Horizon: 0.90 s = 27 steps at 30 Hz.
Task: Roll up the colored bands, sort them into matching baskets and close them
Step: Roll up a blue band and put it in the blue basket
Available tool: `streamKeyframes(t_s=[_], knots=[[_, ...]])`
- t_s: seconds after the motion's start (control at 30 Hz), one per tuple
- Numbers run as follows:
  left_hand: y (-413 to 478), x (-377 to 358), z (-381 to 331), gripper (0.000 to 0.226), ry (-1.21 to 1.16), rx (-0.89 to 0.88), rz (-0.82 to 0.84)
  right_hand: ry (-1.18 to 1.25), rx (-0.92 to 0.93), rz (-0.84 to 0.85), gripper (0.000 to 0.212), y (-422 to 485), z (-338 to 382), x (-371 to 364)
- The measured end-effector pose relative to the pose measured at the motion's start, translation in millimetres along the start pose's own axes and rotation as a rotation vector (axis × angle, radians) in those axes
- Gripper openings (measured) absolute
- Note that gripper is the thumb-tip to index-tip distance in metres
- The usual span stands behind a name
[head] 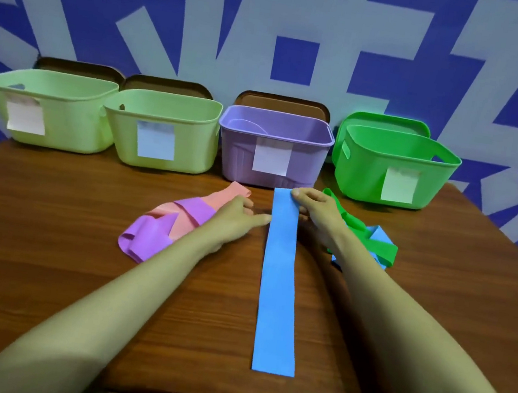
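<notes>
Blue flat elastic band (279,282) lies straight, long axis running nearward from the grip. Right hand (316,207) pinches its far end; left hand (234,219), fingers straight, touches its edge beside the grip.

The counter (44,249) is carrying four baskets (239,160) along its far edge; a blue band (279,282) is lying flat mid-counter, pink and purple bands (194,212) left, a green band (380,246) right.
</notes>
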<state>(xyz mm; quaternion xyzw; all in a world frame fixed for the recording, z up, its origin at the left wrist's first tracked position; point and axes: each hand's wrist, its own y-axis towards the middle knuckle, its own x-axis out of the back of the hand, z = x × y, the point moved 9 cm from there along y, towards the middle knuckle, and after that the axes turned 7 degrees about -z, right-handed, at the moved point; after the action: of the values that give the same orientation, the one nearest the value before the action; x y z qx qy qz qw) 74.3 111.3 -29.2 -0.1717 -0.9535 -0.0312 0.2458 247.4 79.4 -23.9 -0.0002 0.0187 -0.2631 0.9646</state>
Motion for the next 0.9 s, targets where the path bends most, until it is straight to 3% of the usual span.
streamKeyframes(t_s=[0.1,0.23,0.33,0.57,0.9], knots=[[27,-20,0,0.065,-0.083,0.038,0.030,0.033,-0.008,0.025,0.009,6,-4,2],[43,-40,-12,0.026,-0.237,-0.075,0.087,0.089,0.042,0.033,0.009,7,-3,3],[50,-41,-12,0.012,-0.269,-0.136,0.043,0.078,0.099,-0.002,0.010,6,0,9],[41,-47,-19,0.017,-0.423,-0.163,0.041,-0.008,0.298,-0.008,0.019,-1,19,12],[43,-48,-8,0.018,-0.669,-0.067,0.040,-0.027,0.351,0.026,0.023,-9,14,0]])
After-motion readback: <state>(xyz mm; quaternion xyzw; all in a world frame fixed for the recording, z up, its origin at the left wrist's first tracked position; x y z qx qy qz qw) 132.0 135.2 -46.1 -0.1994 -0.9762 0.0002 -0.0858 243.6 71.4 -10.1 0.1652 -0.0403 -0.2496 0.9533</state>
